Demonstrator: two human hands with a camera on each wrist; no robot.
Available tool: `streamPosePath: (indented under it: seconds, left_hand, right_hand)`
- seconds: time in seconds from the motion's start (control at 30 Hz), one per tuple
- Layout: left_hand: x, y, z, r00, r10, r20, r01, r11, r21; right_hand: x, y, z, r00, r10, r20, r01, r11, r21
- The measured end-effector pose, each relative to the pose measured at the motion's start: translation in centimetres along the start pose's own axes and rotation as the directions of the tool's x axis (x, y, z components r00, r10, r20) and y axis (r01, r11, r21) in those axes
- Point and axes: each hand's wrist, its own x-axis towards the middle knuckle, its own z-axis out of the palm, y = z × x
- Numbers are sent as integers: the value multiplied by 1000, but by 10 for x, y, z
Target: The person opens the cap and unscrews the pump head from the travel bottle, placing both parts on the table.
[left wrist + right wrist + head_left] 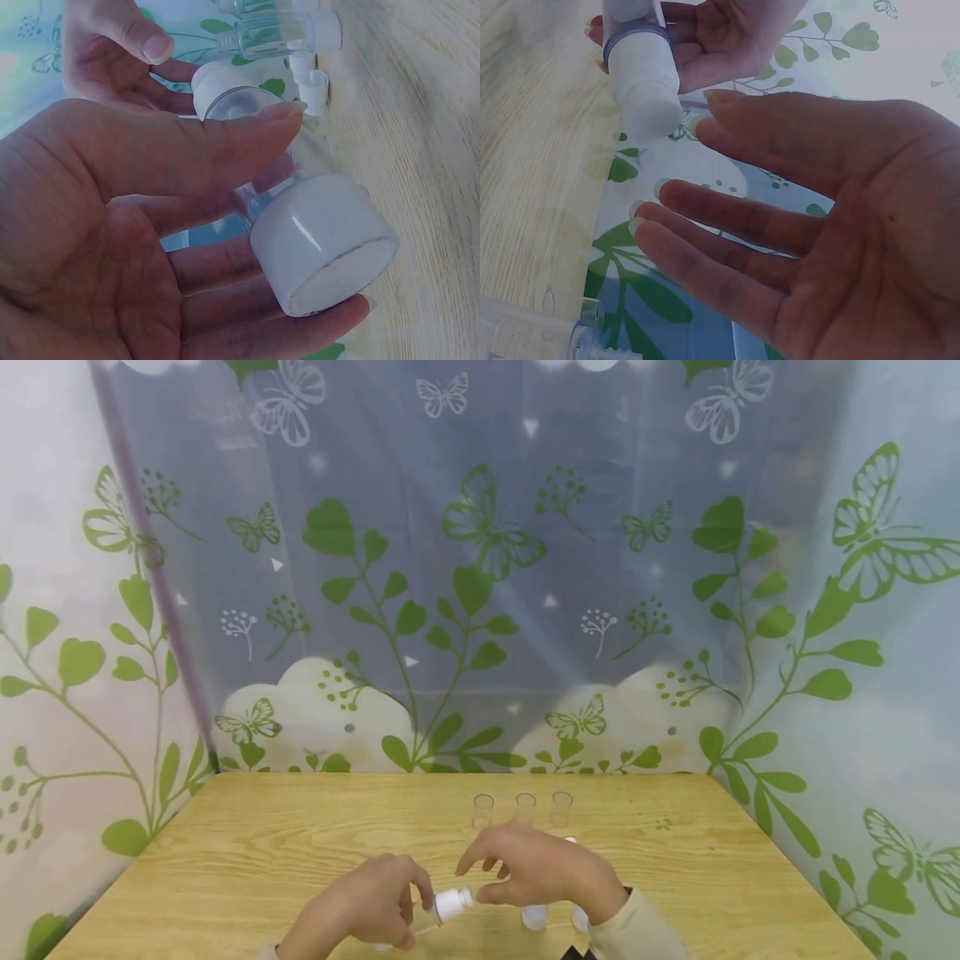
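My left hand (378,897) holds a clear bottle with a white top (452,904), tilted so that its top points toward the right hand. In the left wrist view, thumb and fingers grip the clear body of the bottle (322,244) above its white base. Just off the bottle's top, my right hand (543,868) has its fingers spread with nothing between them. Seen from the right wrist, a gap lies between the right hand (795,217) and the white neck of the bottle (643,71).
Several clear cups, one a left cup (483,810), stand at the back of the wooden table (300,827). White-ended bottles, one a white-based bottle (534,917), are partly hidden by the right arm. Small white parts (313,90) show beyond the held bottle. A patterned curtain (465,610) closes the back.
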Motion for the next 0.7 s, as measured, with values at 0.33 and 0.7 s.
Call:
streamPosePath:
  seconds: [0.33,0.7]
  left_hand:
    - [-1,0,2,1000,-21,14,21,1000,15]
    - [0,2,3,1000,23,10,-23,999,35]
  right_hand:
    - [5,-4,10,1000,1,27,-1,1000,-7]
    - [6,-6,16,999,4,37,-3,1000,-18]
